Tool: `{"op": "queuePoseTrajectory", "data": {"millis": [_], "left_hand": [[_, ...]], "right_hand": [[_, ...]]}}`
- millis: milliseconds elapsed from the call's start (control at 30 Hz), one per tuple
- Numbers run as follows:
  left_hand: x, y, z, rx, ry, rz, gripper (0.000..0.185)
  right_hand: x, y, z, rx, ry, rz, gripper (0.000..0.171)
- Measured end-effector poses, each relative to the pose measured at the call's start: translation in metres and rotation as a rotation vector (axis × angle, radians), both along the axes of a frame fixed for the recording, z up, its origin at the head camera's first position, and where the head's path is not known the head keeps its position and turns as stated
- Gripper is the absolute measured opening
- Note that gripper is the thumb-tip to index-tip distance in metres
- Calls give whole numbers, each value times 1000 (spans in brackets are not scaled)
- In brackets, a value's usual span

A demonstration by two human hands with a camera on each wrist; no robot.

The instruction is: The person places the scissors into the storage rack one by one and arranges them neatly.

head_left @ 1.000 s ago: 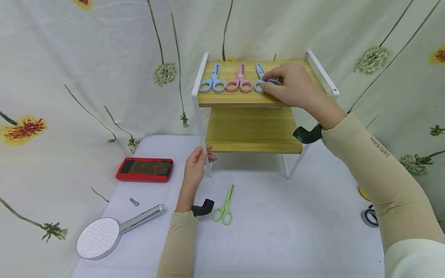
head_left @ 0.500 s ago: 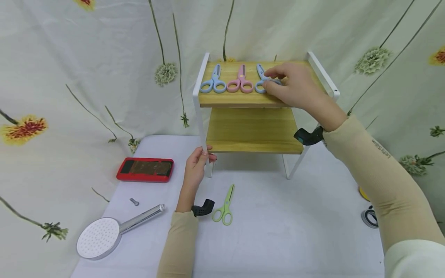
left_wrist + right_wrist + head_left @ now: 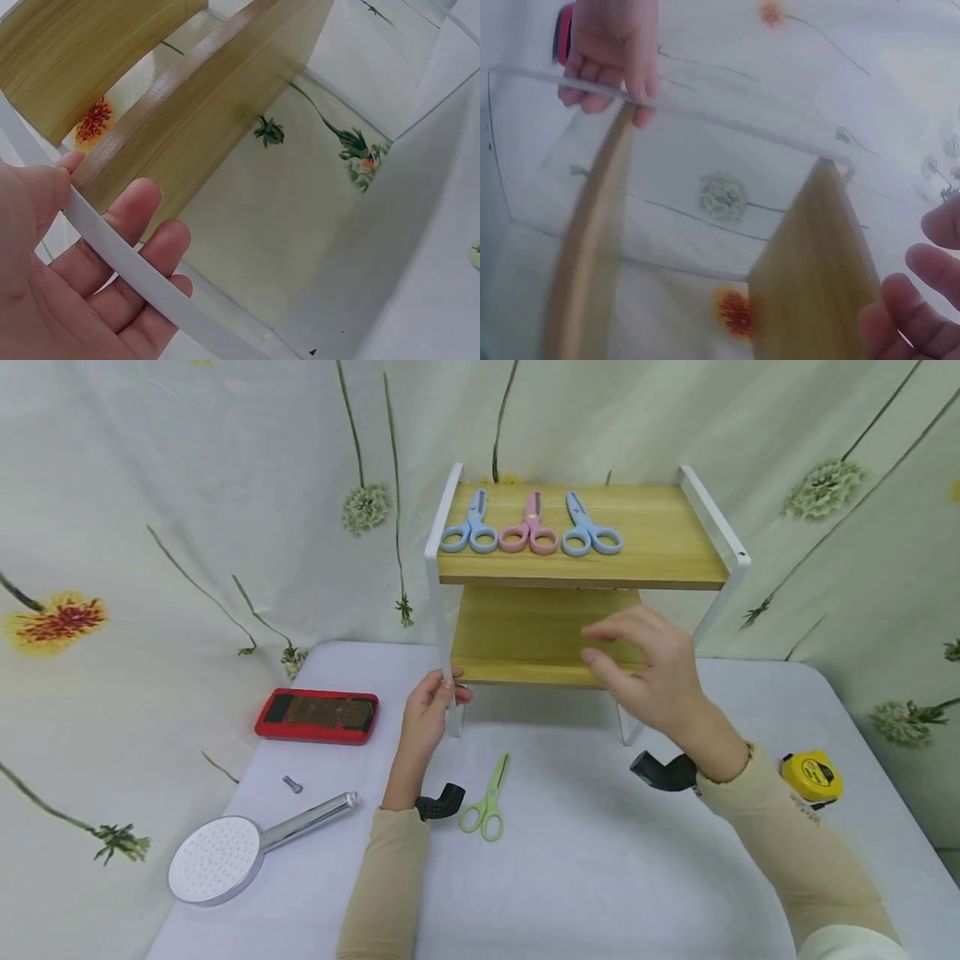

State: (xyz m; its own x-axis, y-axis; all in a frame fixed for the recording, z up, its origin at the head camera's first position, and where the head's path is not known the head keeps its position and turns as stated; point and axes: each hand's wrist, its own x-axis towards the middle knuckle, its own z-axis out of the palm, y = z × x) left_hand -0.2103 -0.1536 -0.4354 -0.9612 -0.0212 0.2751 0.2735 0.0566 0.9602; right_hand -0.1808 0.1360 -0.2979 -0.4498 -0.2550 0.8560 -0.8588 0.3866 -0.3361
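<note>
My left hand (image 3: 427, 714) grips the left white leg (image 3: 124, 259) of a two-tier wooden shelf (image 3: 585, 578), thumb and fingers round it at the lower board. In front of the shelf my right hand (image 3: 652, 672) is in the air, fingers apart and loosely bent, holding nothing. On the top board lie blue scissors (image 3: 471, 527) at the left, pink scissors (image 3: 531, 529) beside them, and a second blue pair (image 3: 588, 529), tilted, to their right. Green scissors (image 3: 487, 802) lie on the white table below the shelf.
At the left lie a red case (image 3: 317, 716) with a dark panel, a small grey bolt (image 3: 292, 784) and a shower head (image 3: 225, 860). A yellow tape measure (image 3: 812, 777) is at the right beside the right forearm. Flowered cloth (image 3: 262, 485) hangs behind.
My right hand has let go of the right blue scissors and come down and toward me, in front of the lower board. The left hand keeps its grip; the tape measure has come into fuller view.
</note>
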Motion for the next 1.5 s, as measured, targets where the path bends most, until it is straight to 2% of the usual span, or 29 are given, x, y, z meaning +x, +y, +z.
{"op": "queuePoseTrajectory", "data": {"millis": [67, 167, 300, 433, 600, 767, 933, 1033, 1200, 1333, 1500], "left_hand": [[-1, 0, 1, -3, 12, 2, 27], [-1, -1, 1, -13, 9, 7, 28], [0, 0, 2, -8, 5, 7, 28], [1, 1, 2, 1, 11, 4, 28], [2, 2, 1, 1, 9, 3, 28], [1, 1, 0, 1, 11, 3, 28], [0, 1, 0, -2, 6, 0, 28], [0, 1, 0, -4, 9, 6, 28], [1, 1, 0, -11, 11, 14, 27], [1, 1, 1, -9, 9, 15, 27], [1, 1, 1, -13, 2, 12, 27]], "right_hand": [[5, -3, -22, 23, -65, 29, 13], [13, -11, -55, 57, -213, 50, 15], [23, -28, -92, 103, -474, 91, 17], [30, -46, -118, 154, -703, 161, 20], [34, -63, -144, 187, -848, 216, 24], [35, -71, -158, 220, -884, 240, 24], [38, -77, -170, 265, -883, 247, 27], [42, -83, -180, 371, -852, 203, 33], [53, -93, -191, 560, -744, 85, 38], [58, -98, -192, 582, -699, 23, 31], [60, -96, -190, 590, -753, 0, 20]]}}
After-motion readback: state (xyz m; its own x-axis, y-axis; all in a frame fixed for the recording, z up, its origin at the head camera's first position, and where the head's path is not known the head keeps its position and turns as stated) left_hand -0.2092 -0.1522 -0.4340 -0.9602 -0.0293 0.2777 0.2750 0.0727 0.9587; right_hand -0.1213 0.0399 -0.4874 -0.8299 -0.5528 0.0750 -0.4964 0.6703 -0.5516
